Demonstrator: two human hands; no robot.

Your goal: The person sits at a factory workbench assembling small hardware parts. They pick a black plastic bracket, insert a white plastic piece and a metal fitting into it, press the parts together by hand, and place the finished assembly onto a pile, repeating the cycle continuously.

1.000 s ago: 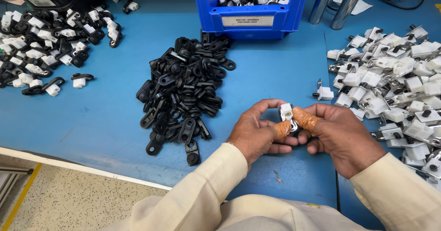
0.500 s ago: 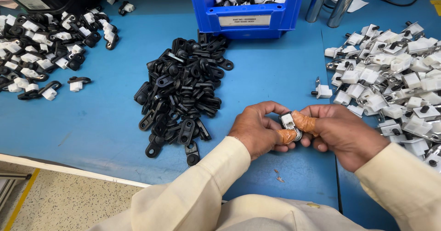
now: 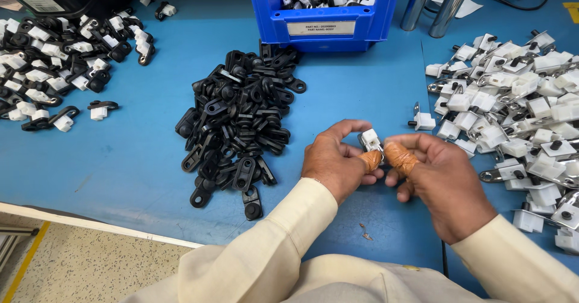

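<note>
blue bin top cut off, clip part. hidden

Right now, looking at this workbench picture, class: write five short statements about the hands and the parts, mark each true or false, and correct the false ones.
1. Both hands hold one small white part. True.
2. The left hand lies flat on the black pile. False: it is off the pile, raised and gripping the white part.
3. The thumbs wear brown tape. True.
4. The blue bin is empty. False: it holds black and white parts.
5. The pile of white parts lies beside the right hand. True.
</note>
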